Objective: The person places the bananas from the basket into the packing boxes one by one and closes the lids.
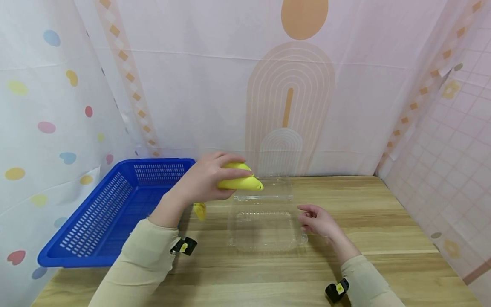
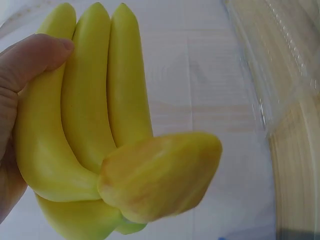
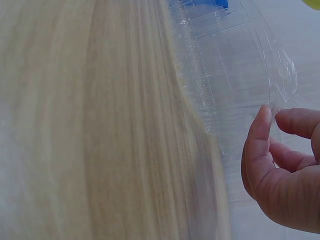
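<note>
My left hand (image 1: 209, 177) grips a bunch of yellow bananas (image 1: 241, 183) above the back left of a clear plastic clamshell box (image 1: 264, 243). In the left wrist view the thumb lies across the bananas (image 2: 85, 110), and their thick stem end (image 2: 160, 175) faces the camera. The box stands on the table with its lid (image 1: 272, 185) folded back. At the right rim, my right hand (image 1: 318, 221) pinches the edge of the box between thumb and finger; the right wrist view shows this hand (image 3: 285, 180) at the clear wall (image 3: 235, 70).
A blue perforated plastic basket (image 1: 126, 213) stands at the left of the wooden table (image 1: 364, 221). Patterned cloth (image 1: 192, 94) hangs behind the table and at both sides. A black wrist camera (image 1: 337, 290) sits at the right cuff.
</note>
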A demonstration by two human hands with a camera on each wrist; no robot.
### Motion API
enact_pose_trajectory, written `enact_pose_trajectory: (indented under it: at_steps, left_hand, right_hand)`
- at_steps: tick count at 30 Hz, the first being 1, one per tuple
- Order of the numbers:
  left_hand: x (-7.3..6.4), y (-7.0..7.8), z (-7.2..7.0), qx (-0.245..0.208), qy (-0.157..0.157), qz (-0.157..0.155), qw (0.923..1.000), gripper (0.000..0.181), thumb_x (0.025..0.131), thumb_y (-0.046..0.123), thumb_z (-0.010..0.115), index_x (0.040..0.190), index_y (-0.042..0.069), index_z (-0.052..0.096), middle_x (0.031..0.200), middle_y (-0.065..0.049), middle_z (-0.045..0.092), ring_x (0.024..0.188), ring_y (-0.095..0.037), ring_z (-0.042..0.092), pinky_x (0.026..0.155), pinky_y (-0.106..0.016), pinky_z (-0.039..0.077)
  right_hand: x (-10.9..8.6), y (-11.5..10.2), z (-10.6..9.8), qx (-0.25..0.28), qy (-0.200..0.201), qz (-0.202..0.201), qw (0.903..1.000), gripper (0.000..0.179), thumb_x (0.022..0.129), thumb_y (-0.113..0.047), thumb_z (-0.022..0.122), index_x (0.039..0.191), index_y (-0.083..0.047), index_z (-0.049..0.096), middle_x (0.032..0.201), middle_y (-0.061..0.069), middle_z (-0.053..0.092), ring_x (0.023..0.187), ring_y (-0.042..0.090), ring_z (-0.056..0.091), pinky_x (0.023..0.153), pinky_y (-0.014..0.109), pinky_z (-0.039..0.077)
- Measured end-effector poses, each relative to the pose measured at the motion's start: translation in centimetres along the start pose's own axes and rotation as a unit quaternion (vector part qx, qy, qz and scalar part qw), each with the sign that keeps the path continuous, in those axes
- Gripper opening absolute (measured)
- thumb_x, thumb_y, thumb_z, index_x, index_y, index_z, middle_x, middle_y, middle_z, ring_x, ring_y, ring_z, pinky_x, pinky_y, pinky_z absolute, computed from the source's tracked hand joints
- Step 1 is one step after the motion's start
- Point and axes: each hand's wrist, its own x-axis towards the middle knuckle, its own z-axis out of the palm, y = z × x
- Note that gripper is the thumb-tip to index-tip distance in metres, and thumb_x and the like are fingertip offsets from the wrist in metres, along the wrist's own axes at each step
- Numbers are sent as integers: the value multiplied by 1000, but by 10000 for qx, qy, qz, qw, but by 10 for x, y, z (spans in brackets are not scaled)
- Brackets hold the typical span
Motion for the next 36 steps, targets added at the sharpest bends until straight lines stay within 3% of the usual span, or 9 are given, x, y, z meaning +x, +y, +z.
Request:
enact_pose_trajectory:
  at_steps: [7,15,21,36]
  left_hand:
    - [6,8,18,-68,-96,-50,9999,50,65,19,79,112,26,67,117,-6,59,103,-24,53,81,-39,46]
    - [16,20,39,31,-515,-2,9987,48,66,21,79,112,30,67,116,-2,60,103,-22,53,75,-38,47]
    - [23,32,51,-17,-963,-109,9953,49,69,22,79,115,33,64,121,1,57,108,-21,50,81,-39,44]
    - [35,46,84,80,-1507,-96,9885,49,72,29,79,117,37,63,126,4,53,114,-21,47,85,-42,43]
  right_hand:
    - [0,0,0,-6,-24,-42,10000,47,90,-1,55,132,11,38,86,7,49,69,14,52,61,23,50]
    - [-2,-1,1,-91,-29,-68,9999,47,91,-2,55,132,11,38,86,7,49,69,14,52,60,23,50]
    - [-1,-1,1,-76,46,-27,10000,46,91,-2,55,132,11,40,85,7,49,68,14,53,60,23,50]
    - [-2,-2,2,-76,47,-38,10000,44,91,-3,56,130,10,42,86,7,50,71,14,53,63,25,51]
